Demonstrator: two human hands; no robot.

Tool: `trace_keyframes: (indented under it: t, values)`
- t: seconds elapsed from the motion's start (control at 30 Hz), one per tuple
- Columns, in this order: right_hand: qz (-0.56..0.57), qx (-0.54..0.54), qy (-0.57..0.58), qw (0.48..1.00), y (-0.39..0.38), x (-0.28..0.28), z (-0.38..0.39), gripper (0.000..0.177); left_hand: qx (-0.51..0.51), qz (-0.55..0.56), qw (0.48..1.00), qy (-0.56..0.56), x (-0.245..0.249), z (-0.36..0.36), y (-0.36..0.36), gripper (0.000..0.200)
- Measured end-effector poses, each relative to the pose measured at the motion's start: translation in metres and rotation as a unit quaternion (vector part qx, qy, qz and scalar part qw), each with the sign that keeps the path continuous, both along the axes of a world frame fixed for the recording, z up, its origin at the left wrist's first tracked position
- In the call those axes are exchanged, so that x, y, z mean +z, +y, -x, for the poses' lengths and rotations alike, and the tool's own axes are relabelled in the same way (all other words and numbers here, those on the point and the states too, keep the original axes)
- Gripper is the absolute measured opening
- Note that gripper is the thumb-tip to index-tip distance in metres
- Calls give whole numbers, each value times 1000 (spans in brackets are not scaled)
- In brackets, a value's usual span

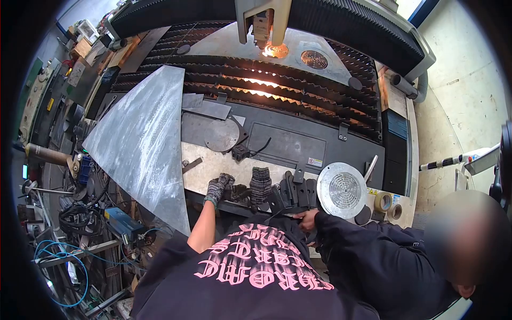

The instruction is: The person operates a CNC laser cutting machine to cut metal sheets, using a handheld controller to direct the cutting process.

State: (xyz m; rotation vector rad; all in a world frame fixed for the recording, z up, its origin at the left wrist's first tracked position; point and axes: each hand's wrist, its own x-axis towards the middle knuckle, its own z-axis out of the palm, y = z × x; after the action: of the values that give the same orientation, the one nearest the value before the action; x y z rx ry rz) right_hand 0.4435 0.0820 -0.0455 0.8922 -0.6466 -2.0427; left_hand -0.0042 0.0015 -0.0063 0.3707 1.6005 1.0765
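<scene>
My left hand (218, 188) wears a grey knit glove and rests at the front edge of the pale work surface (200, 173). Its fingers are curled together; what they hold, if anything, is too small to make out. Just to its right is a dark bundle, and beyond that a grey knit glove (260, 185) lies at the same edge. Several dark flat pieces (292, 191) stand beside this glove. My right hand cannot be seen. The bare hand (307, 218) near the dark pieces belongs to a co-worker in a dark sleeve.
A large triangular metal sheet (146, 144) juts out at left. Behind are the slatted cutting bed (213, 69) and cutting head (262, 28), with a bright glow. A round grooved disc (342, 190) and tape rolls (383, 201) lie right. The co-worker (384, 258) leans in close.
</scene>
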Motion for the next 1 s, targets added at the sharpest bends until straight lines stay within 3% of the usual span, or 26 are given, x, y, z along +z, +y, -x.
trace_keyframes:
  t: [0.3, 0.4, 0.5, 0.6, 0.83, 0.87, 1.0]
  values:
    - [24, -14, -2, 1000, 1, 2, 0, 57, -10, 7, 1000, 7, 5, -2, 0, 41]
    - [43, -30, -41, 998, 2, 11, 2, 58, 42, -3, 999, -30, 15, -8, 1, 41]
    - [22, -34, -73, 996, 1, 16, 3, 58, 15, 12, 999, -28, 13, -4, 1, 40]
    - [8, -15, -7, 1000, -3, -2, -2, 58, 3, 21, 1000, -10, 9, -2, 0, 40]
    - [-38, 3, -43, 998, -3, 5, 1, 59, 26, -16, 998, -53, 11, -5, -1, 38]
    - [-37, 4, -34, 999, -4, -5, -3, 59, 1, 12, 1000, -4, 13, -4, -1, 38]
    - [-50, 11, -36, 998, -2, 10, 2, 58, -19, 21, 1000, 13, 13, -3, -1, 38]
